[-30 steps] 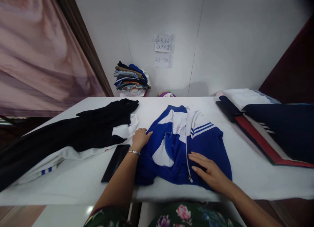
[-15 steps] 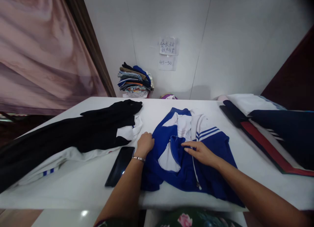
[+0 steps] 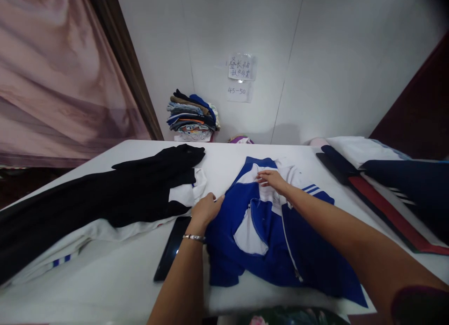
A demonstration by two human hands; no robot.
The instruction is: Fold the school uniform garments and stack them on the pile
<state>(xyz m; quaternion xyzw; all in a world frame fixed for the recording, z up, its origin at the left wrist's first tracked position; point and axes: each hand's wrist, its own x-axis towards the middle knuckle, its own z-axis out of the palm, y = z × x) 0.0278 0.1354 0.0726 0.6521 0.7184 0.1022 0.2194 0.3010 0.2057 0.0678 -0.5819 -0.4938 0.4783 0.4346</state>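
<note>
Jacket (image 3: pixel 277 241), blue and white, lies rumpled and unfolded on the worktop (image 3: pixel 105 269). Left hand (image 3: pixel 205 210) fingers pinch its left edge; right hand (image 3: pixel 271 179), fingers loosely apart, presses the collar. Folding barely begun.

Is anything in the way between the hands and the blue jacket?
No. Both hands already touch the blue jacket: the left hand at its left edge, the right hand on the white collar part.

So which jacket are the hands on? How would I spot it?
Look at the white table, in the middle between the black clothes and the navy pile. The blue jacket lies under both hands. Only it is bright blue with white panels and a zip.
</note>
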